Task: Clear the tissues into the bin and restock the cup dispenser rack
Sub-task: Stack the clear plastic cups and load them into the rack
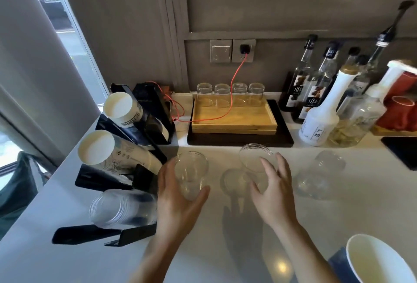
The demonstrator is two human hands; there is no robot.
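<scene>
My left hand point(178, 201) grips a clear plastic cup point(190, 170) held just right of the black cup dispenser rack point(135, 183). My right hand point(274, 189) grips a second clear plastic cup point(253, 158). Between the hands another clear cup point(234, 180) stands on the white counter point(203, 249). Further clear cups point(320, 174) sit to the right. The rack holds two stacks of white paper cups point(97, 147) in its upper slots and a stack of clear cups point(119, 208) in the lowest slot. No tissues are in view.
A wooden tray point(234, 118) with several upturned glasses stands at the back, crossed by a red cable point(234, 79). Syrup bottles point(320, 93) crowd the back right. A blue paper cup point(379, 262) sits at the near right corner. A green bag point(15, 183) hangs left of the counter edge.
</scene>
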